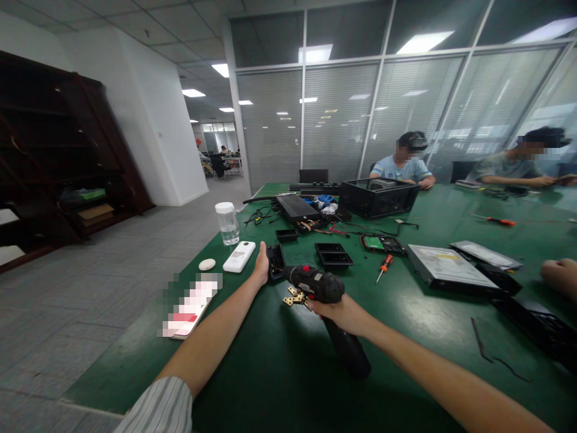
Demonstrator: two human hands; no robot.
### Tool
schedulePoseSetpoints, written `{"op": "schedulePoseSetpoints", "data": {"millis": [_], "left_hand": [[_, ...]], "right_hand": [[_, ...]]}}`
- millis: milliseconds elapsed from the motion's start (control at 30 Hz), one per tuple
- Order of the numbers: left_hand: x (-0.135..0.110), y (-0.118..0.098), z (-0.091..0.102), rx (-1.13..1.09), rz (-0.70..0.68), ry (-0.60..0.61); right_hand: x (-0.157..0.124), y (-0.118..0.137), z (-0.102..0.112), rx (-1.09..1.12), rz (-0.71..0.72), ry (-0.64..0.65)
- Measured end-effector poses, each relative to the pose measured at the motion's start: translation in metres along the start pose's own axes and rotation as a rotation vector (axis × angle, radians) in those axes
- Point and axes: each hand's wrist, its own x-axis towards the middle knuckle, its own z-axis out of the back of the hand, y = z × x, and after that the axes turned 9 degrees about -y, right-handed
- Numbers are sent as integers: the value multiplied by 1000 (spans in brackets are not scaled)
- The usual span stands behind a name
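My right hand [334, 314] is wrapped round the grip of a black cordless drill [318, 284] with red accents. Its nose points left, at a small black plastic housing [275, 260]. That housing stands tilted in my left hand [261, 263], whose thumb shows along the near side while the other fingers are hidden behind. Whether the drill's tip touches the housing I cannot tell. Just below the drill's nose, several small brass-coloured metal pieces [295, 296] lie on the green table [252, 373].
Left are a phone [193, 310], a white device [239, 257], a round white lid [207, 264] and a water jar [228, 224]. Black trays [333, 255], an orange screwdriver [384, 268] and a disc drive [451, 267] lie right. Behind stand a computer case [378, 197] and two people. Another person's hand [559, 276] shows far right.
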Motion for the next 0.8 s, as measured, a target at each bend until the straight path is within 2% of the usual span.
{"op": "schedulePoseSetpoints", "data": {"millis": [800], "left_hand": [[-1, -1, -1, 46, -31, 7]], "right_hand": [[-1, 0, 0, -2, -15, 8]]}}
